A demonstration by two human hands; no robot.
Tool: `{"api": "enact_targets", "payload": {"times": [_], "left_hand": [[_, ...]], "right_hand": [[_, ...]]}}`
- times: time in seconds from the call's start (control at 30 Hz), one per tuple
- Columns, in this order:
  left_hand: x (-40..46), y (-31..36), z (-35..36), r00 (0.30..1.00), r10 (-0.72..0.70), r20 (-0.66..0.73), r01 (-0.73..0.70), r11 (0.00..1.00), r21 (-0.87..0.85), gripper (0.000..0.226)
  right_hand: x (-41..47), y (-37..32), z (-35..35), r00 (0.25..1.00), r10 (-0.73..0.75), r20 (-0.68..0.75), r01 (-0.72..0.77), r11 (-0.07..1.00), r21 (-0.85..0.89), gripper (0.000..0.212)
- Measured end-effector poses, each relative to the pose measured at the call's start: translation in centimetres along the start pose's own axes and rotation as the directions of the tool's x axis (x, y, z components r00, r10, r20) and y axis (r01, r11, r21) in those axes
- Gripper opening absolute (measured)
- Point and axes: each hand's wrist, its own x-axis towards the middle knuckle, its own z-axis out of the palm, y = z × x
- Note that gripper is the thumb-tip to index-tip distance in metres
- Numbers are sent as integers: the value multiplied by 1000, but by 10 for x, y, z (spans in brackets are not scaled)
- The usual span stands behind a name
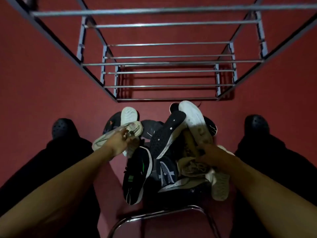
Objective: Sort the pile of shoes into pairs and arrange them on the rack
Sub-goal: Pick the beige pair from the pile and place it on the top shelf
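A pile of shoes lies on the red floor between my legs. My left hand (120, 142) grips a pale grey-white sneaker (109, 136) at the pile's left edge. My right hand (211, 154) holds a tan-and-white shoe (193, 134) whose white sole points up and away. A dark shoe with a dotted black sole (167, 133) leans in the middle. Nearer me lie a black shoe with green marks (137, 174) and a navy shoe with white stripes (167, 174). The metal shoe rack (164, 72) stands just beyond the pile, its bars bare.
My feet in black clogs, the left one (62, 127) and the right one (256, 125), flank the pile. A chrome chair frame (159, 214) curves at the bottom centre. Red floor (42, 74) runs on both sides of the rack.
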Motion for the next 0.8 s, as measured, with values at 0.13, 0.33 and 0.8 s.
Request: {"api": "enact_targets", "payload": {"times": [0.13,0.33,0.8], "left_hand": [[5,-14,23,993,-85,86,94,990,-105,34],[2,-16,40,988,-65,140,89,981,-171,33],[-43,24,39,982,76,173,-13,942,-336,32]], "right_hand": [[16,-1,21,997,-23,77,31,994,-103,21],[29,-1,40,999,50,-11,-51,981,-188,28],[-11,-23,16,998,-63,11,63,998,13,30]]}}
